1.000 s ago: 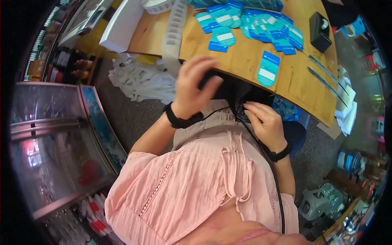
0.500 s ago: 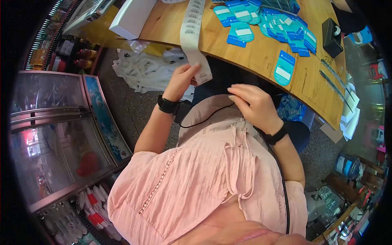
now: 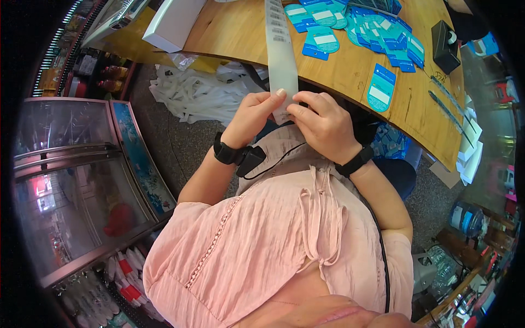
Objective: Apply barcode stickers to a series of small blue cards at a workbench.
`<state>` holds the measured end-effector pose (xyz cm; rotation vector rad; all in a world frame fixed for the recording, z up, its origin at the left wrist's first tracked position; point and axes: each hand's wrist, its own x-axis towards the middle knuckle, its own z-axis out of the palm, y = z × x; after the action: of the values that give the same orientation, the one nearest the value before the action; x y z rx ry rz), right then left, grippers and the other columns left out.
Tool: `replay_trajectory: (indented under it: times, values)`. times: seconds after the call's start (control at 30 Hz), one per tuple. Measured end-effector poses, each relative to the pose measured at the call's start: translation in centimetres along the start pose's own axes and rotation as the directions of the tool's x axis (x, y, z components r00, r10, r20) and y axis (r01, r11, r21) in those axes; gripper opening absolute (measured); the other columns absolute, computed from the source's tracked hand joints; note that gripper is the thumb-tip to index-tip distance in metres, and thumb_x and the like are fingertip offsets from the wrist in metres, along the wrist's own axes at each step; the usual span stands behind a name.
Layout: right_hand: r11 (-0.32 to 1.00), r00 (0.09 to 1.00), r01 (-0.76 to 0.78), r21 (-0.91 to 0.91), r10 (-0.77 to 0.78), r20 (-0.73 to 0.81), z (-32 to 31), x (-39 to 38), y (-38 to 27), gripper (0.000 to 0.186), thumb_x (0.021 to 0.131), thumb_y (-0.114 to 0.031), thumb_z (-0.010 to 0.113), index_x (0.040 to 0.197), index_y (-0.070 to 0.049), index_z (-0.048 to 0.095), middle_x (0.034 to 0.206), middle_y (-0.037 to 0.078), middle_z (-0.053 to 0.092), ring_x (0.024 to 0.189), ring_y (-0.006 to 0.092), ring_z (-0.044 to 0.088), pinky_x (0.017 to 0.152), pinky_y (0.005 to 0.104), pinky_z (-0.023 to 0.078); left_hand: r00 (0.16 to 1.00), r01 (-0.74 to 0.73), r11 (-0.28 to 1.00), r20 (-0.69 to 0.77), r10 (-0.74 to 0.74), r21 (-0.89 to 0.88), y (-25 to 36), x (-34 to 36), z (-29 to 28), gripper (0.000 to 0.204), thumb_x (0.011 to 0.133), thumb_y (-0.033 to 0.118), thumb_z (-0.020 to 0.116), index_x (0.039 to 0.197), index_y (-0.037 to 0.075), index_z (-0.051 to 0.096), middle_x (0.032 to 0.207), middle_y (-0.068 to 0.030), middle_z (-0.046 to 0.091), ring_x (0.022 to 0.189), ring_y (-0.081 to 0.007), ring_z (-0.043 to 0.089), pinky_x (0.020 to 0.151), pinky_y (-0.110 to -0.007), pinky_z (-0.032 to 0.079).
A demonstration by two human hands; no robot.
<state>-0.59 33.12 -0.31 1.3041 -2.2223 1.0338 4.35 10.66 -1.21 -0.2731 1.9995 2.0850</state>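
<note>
I held the near end of a long white strip of barcode labels (image 3: 283,65), which stretched away toward twelve o'clock.

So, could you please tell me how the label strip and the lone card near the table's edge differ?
The label strip is long and narrow; the lone card is short, with one rounded end.
The label strip is mostly white, while the lone card is blue and teal with a white panel.
The label strip runs over the table's edge into the left hand; the lone card lies untouched.
Both carry print.
</note>
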Motion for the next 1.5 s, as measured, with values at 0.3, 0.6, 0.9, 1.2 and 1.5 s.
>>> replay_trajectory:
  times: [0.3,0.6,0.9,1.2,1.5]
  values:
    - [0.876,0.960,-0.272,0.399,0.275,0.049,-2.7,-0.7,-1.0,0.013,0.088,0.001,0.082,0.099,-0.004,0.077,0.097,0.005,0.072,0.083,0.0166,0.070,0.071,0.0278,0.055,0.615,-0.442,0.696,-0.373,0.694,0.566,1.8,-0.7,1.9,0.026,0.101,0.025,0.077,0.111,0.001,0.075,0.111,-0.0104,0.072,0.095,-0.0194,0.066,0.082,-0.033,0.053]
    - [0.653,0.852,-0.503,0.567,0.485,0.198,-6.5,-1.5,-2.0,0.010,0.094,0.001,0.081,0.102,-0.001,0.075,0.101,0.002,0.070,0.085,0.0075,0.068,0.075,0.0227,0.055,0.565,-0.720,0.302,0.275,0.778,0.625,6.3,-2.0,3.8,0.018,0.089,0.017,0.083,0.104,0.008,0.076,0.109,-0.0105,0.069,0.099,-0.0285,0.065,0.092,-0.040,0.049]
    - [0.440,0.699,-0.509,0.740,0.713,0.057,-8.3,-2.8,-1.2,0.031,0.095,0.004,0.080,0.124,0.001,0.073,0.099,-0.004,0.069,0.083,0.0009,0.058,0.072,0.0176,0.050,0.674,-0.706,0.609,0.078,0.735,0.360,6.0,0.1,7.2,0.010,0.093,0.008,0.079,0.095,0.000,0.073,0.096,-0.0118,0.069,0.087,-0.0259,0.068,0.077,-0.036,0.053]
    - [0.505,0.671,-0.538,0.675,0.742,-0.020,-10.0,-3.9,-0.9,0.017,0.098,-0.001,0.080,0.114,0.001,0.073,0.088,0.000,0.071,0.070,0.0039,0.060,0.062,0.0194,0.047,0.706,-0.706,0.661,0.181,0.684,0.254,6.2,2.3,9.6,0.009,0.098,0.007,0.077,0.100,-0.002,0.076,0.102,-0.0109,0.069,0.094,-0.0218,0.065,0.083,-0.032,0.051]
    - [0.382,0.491,-0.625,0.681,0.871,-0.037,-15.3,-4.1,1.8,0.014,0.104,-0.010,0.074,0.113,0.001,0.070,0.082,0.003,0.066,0.066,0.0073,0.057,0.057,0.0209,0.044,0.462,-0.812,0.201,0.392,0.796,0.549,6.4,4.9,9.9,0.043,0.087,0.014,0.082,0.130,0.012,0.074,0.113,-0.0070,0.071,0.104,-0.0289,0.067,0.095,-0.043,0.048]
